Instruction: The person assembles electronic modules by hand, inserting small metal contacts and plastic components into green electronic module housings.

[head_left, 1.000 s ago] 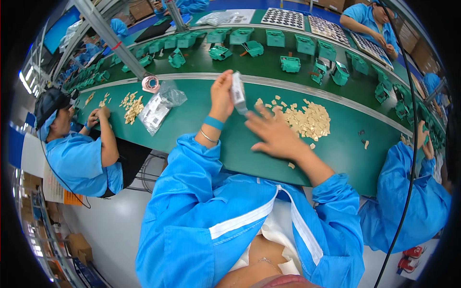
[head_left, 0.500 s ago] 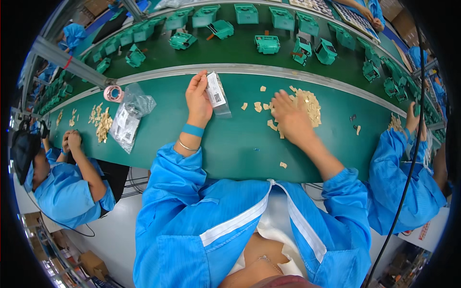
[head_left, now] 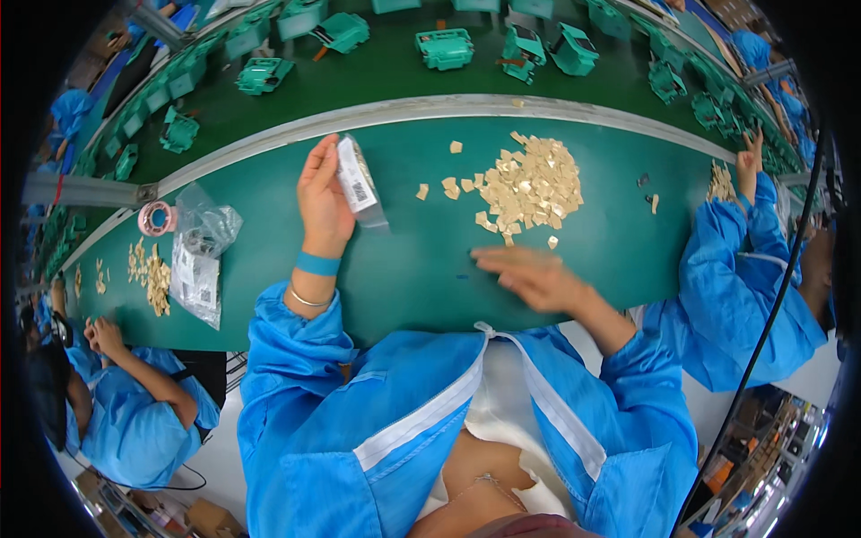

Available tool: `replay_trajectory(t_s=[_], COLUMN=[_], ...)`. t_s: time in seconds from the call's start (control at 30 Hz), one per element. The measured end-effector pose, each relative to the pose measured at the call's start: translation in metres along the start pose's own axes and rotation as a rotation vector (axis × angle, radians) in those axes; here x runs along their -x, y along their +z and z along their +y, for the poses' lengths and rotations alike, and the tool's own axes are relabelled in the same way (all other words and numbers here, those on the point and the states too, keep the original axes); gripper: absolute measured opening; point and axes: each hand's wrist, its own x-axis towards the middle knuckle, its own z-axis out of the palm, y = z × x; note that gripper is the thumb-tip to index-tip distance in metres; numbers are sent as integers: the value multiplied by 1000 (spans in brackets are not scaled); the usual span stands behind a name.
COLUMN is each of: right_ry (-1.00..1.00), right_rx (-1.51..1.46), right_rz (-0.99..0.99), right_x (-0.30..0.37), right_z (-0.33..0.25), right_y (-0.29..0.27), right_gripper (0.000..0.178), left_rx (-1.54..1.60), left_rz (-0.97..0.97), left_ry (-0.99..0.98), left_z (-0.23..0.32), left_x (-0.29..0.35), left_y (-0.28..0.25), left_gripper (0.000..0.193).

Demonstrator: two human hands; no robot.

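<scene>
The left grip [head_left: 326, 197] is clamped on the bag's [head_left: 359, 184] edge, probably keeping it clear of the tan pieces [head_left: 538, 179] heaped on the worktop [head_left: 404, 291], while the right grip [head_left: 538, 276], fingers extended, looks empty beside them.

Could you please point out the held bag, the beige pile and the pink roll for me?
Held bag [head_left: 356, 179]: head view, on its white label.
Beige pile [head_left: 536, 182]: head view, on the middle of the heap.
Pink roll [head_left: 143, 219]: head view, on the left side of its ring.

Blue jacket [head_left: 341, 412] (white zip [head_left: 419, 415]), teal wristband [head_left: 317, 264], silver bangle [head_left: 308, 301], necklace [head_left: 485, 477]
</scene>
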Motion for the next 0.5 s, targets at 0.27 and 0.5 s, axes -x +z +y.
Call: replay_trajectory(t_s=[0.27, 0.5], right_ry=[-336, -584], right_rx=[-1792, -2414], right_rz=[938, 702], right_x=[-27, -49], right_z=[5, 3], right_y=[-87, -79], right_gripper=[28, 28], left_rx=[-158, -367], left_rz=[-277, -624], left_ry=[-279, -550], left_z=[-7, -55], left_x=[26, 79], left_y=[32, 143], left_gripper=[31, 37])
